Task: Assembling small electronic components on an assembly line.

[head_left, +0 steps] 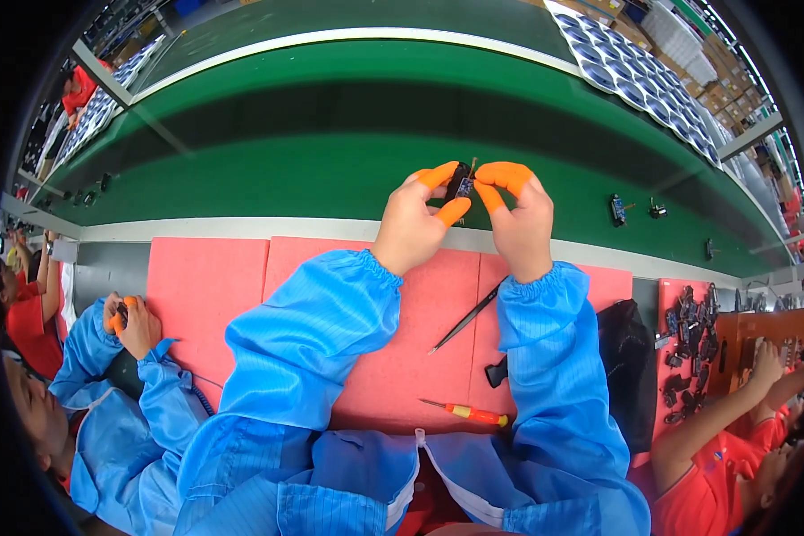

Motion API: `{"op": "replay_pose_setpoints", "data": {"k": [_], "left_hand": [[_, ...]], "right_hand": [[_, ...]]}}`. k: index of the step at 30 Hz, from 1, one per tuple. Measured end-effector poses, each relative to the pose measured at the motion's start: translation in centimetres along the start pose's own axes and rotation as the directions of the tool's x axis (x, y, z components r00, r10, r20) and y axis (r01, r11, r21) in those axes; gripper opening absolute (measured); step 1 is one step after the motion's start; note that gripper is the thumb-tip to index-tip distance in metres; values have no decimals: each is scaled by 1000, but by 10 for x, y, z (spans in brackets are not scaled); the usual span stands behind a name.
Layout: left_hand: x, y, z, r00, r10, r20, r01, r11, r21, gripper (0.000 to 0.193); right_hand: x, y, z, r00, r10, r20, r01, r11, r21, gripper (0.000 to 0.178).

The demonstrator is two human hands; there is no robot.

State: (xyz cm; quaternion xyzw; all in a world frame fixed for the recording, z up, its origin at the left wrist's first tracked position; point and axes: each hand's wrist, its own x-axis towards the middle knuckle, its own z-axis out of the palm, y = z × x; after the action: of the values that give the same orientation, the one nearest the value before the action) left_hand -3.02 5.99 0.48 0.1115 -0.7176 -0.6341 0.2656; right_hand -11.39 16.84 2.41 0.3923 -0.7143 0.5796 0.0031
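Note:
My left hand (411,223) holds a small black electronic part (459,182) between thumb and fingers, over the near side of the green belt. A bluish circuit board shows on the part's face. My right hand (520,219) is closed in a pinch at the part's right edge, beside a thin brownish strip that sticks up; what lies between those fingertips is hidden. Both hands wear orange finger covers. Below the right wrist, dark tweezers (466,319) rest on the pink mat (375,330). Closer to my body lies a red and yellow screwdriver (469,413).
The green belt (286,170) carries several small parts, one with a blue board (618,210) at right. A small black piece (497,372) and a black bag (625,357) lie by my right sleeve. Co-workers sit on both sides; many black parts (688,348) lie at far right.

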Motion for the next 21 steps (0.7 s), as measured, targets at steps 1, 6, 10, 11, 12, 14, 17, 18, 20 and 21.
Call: {"op": "replay_pose_setpoints", "data": {"k": [1, 6, 10, 11, 12, 14, 17, 18, 20, 21], "left_hand": [[0, 2, 0, 1000, 0, 2, 0, 1000, -4, 38], [-1, 20, 1, 980, -156, 123, 193, 896, -400, 39], [-6, 23, 1, 991, -99, 86, 128, 874, -468, 40], [-7, 23, 2, 995, -76, 69, 100, 877, -471, 40], [-7, 24, 4, 997, -53, 52, 71, 879, -472, 40], [-6, 26, 7, 997, -45, 57, 66, 889, -453, 40], [-7, 26, 9, 998, -28, 60, 50, 909, -414, 41], [-8, 24, 10, 999, -16, 43, 32, 916, -401, 41], [-10, 20, 10, 1000, 8, 9, -4, 927, -374, 41], [-9, 21, 11, 1000, 8, 10, -3, 927, -374, 41]], "right_hand": [[-1, 2, 1, 995, -94, -38, 94, 996, -9, 15], [-4, -1, 7, 1000, -26, -2, 25, 949, 314, 19], [-1, -16, 12, 969, 228, -93, -117, 759, 640, 23], [-1, -12, 10, 972, 222, -77, -123, 761, 637, 23], [0, -11, 9, 974, 216, -61, -130, 762, 635, 23], [-1, -8, 7, 976, 214, -47, -136, 761, 635, 22], [-2, -10, 4, 991, 131, -19, -93, 789, 608, 17], [-3, -11, 5, 991, 134, -20, -94, 787, 610, 17], [-6, -13, 7, 998, 65, -28, -39, 841, 539, 13], [-6, -14, 8, 999, 28, -30, -9, 865, 501, 12]]}}
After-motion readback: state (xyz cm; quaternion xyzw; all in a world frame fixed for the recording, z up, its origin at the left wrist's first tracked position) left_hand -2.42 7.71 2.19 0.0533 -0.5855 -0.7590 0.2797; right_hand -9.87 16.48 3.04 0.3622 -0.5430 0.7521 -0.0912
